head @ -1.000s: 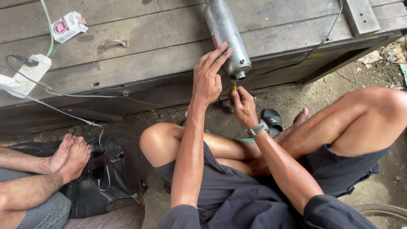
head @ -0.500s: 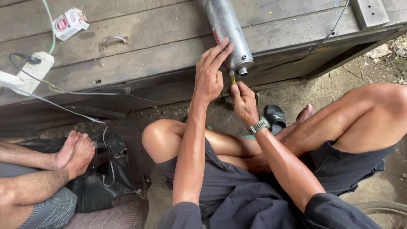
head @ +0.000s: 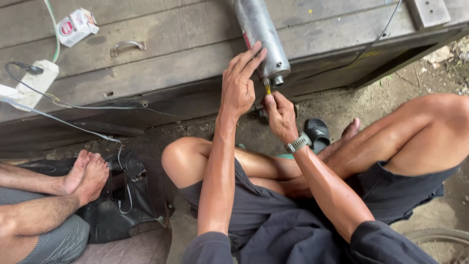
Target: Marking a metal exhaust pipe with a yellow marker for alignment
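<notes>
Head view: left hand spread flat, bracing metal cylinder; right hand pinches yellow-handled tool. Keep tool square to end fitting.

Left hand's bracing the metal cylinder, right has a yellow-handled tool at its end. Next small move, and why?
Probably keep the left hand pressed on the metal cylinder and seat the yellow-handled tool squarely into the fitting at the cylinder's end before turning. The right hand holds the tool just below that fitting, and the cylinder overhangs the wooden bench edge, so it could roll if unbraced.
</notes>
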